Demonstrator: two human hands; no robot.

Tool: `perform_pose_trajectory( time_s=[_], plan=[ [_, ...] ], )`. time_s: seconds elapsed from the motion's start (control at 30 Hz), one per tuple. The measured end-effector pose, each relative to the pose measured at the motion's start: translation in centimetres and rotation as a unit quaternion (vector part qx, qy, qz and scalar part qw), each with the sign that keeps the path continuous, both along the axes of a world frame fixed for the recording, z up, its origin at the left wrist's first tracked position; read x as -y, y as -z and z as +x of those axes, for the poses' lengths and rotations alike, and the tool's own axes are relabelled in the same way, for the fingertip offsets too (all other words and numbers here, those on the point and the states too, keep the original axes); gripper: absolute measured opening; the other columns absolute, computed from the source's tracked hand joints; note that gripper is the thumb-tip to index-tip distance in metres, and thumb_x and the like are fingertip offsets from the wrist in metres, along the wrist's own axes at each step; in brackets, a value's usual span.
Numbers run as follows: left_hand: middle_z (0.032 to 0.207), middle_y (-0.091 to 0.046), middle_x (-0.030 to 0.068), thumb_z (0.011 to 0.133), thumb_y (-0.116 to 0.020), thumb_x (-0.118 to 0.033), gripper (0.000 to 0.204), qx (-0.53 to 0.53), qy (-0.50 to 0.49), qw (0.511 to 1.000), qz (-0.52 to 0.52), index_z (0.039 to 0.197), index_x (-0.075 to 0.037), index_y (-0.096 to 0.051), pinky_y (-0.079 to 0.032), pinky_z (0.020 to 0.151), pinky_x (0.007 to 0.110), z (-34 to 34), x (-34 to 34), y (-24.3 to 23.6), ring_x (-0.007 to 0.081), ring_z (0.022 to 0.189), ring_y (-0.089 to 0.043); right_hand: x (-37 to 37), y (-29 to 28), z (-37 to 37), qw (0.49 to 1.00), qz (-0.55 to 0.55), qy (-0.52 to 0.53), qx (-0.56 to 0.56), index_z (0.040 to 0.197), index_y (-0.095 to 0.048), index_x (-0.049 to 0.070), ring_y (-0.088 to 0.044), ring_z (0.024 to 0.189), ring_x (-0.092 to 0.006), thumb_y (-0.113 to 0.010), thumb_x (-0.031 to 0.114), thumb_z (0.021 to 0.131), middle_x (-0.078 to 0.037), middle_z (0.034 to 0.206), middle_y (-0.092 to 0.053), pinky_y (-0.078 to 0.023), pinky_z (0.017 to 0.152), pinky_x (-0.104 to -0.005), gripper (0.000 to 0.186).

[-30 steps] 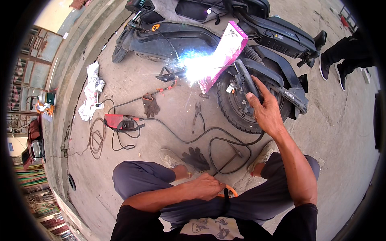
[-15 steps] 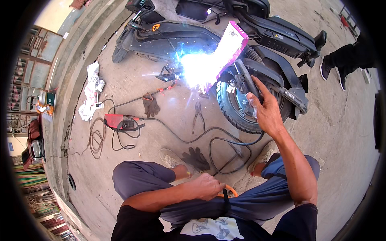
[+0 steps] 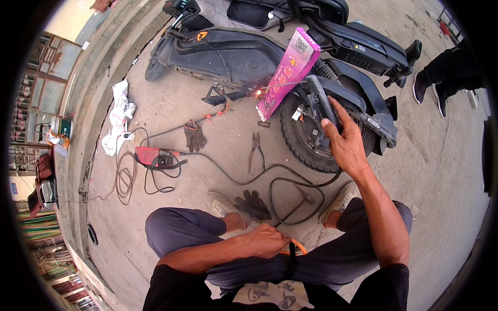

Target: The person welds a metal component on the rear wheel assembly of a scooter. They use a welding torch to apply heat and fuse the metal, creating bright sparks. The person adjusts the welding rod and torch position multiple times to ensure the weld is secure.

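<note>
My right hand [image 3: 345, 140] is wrapped round a black welding electrode holder [image 3: 327, 106]. From its jaws a thin electrode [image 3: 292, 83] runs left across a pink box [image 3: 289, 72]. Just left of the box, a small orange glow [image 3: 258, 93] with a wisp of smoke sits on a dark metal part [image 3: 236, 96] of an electric scooter [image 3: 223, 54] lying on its side. The scooter's rear wheel [image 3: 306, 140] is below the holder. My left hand [image 3: 267, 241] is closed over my lap beside a curved orange piece [image 3: 298, 246]; what its fingers hold is hidden.
A red welding machine [image 3: 150, 157] stands left on the concrete, its cable [image 3: 233, 181] looping toward my feet. Pliers [image 3: 254, 150], a hammer [image 3: 298, 205] and two dark gloves [image 3: 195, 136] lie around. A white cloth [image 3: 119, 119] is further left. Another person's legs [image 3: 446, 72] stand at right.
The bright blue-white arc and its sparks have gone out, leaving a small orange glow. The electrode and pink box show clearly now. Both hands stay nearly in place.
</note>
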State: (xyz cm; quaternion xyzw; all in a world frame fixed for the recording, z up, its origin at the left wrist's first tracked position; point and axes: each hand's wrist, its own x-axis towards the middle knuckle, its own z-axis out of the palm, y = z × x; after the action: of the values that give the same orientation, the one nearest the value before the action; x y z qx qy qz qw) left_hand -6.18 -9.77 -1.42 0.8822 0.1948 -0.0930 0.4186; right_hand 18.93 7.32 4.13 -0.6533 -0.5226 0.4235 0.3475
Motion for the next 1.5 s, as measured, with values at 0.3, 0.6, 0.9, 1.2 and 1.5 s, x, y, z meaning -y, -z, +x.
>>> perform_pose_trajectory(
  time_s=[0.3, 0.6, 0.9, 1.2, 1.5],
  plan=[
    [0.066, -0.066, 0.0150, 0.084, -0.061, -0.013, 0.022, -0.006, 0.004, 1.000, 0.002, 0.100, 0.002, -0.063, -0.051, 0.053, 0.048, 0.04, -0.06, -0.07, 0.0342, 0.066, -0.071, 0.10, 0.07, 0.02, 1.000, 0.010, -0.001, -0.006, 0.151, -0.049, 0.007, -0.053, 0.071, -0.0147, -0.063, 0.023, 0.101, -0.014, 0.097, -0.067, -0.049, 0.070, -0.0330, 0.055],
    [0.067, -0.067, 0.0150, 0.084, -0.061, -0.012, 0.030, -0.011, 0.011, 1.000, 0.004, 0.109, 0.003, -0.064, -0.052, 0.054, 0.047, 0.00, -0.07, 0.03, 0.0337, 0.067, -0.071, 0.11, -0.14, 0.06, 1.000, 0.003, -0.002, -0.016, 0.151, -0.048, 0.006, -0.052, 0.070, -0.0141, -0.063, 0.022, 0.100, -0.013, 0.098, -0.067, -0.048, 0.069, -0.0322, 0.055],
    [0.070, -0.068, 0.0168, 0.084, -0.062, -0.013, 0.025, -0.014, 0.006, 1.000, -0.004, 0.103, 0.002, -0.063, -0.052, 0.056, 0.049, 0.00, 0.09, 0.26, 0.0358, 0.070, -0.071, 0.24, -0.20, 0.09, 0.999, 0.000, -0.003, -0.033, 0.152, -0.048, 0.007, -0.051, 0.071, -0.0130, -0.063, 0.022, 0.100, -0.011, 0.101, -0.067, -0.048, 0.069, -0.0310, 0.056],
    [0.068, -0.068, 0.0154, 0.083, -0.061, -0.013, 0.029, -0.016, 0.011, 1.000, -0.002, 0.107, 0.003, -0.064, -0.052, 0.055, 0.048, 0.05, 0.09, 0.28, 0.0347, 0.067, -0.071, 0.17, -0.29, 0.00, 0.999, -0.016, -0.009, -0.031, 0.151, -0.048, 0.007, -0.054, 0.073, -0.0139, -0.063, 0.023, 0.101, -0.013, 0.102, -0.068, -0.049, 0.071, -0.0325, 0.055],
    [0.070, -0.068, 0.0152, 0.084, -0.061, -0.013, 0.025, -0.025, 0.017, 0.999, -0.012, 0.104, 0.002, -0.064, -0.052, 0.056, 0.048, 0.13, 0.02, 0.22, 0.0350, 0.070, -0.071, 0.00, 0.04, -0.02, 0.999, -0.012, -0.014, -0.028, 0.150, -0.050, 0.006, -0.056, 0.075, -0.0165, -0.062, 0.022, 0.101, -0.014, 0.097, -0.067, -0.049, 0.072, -0.0337, 0.053]
  ],
)
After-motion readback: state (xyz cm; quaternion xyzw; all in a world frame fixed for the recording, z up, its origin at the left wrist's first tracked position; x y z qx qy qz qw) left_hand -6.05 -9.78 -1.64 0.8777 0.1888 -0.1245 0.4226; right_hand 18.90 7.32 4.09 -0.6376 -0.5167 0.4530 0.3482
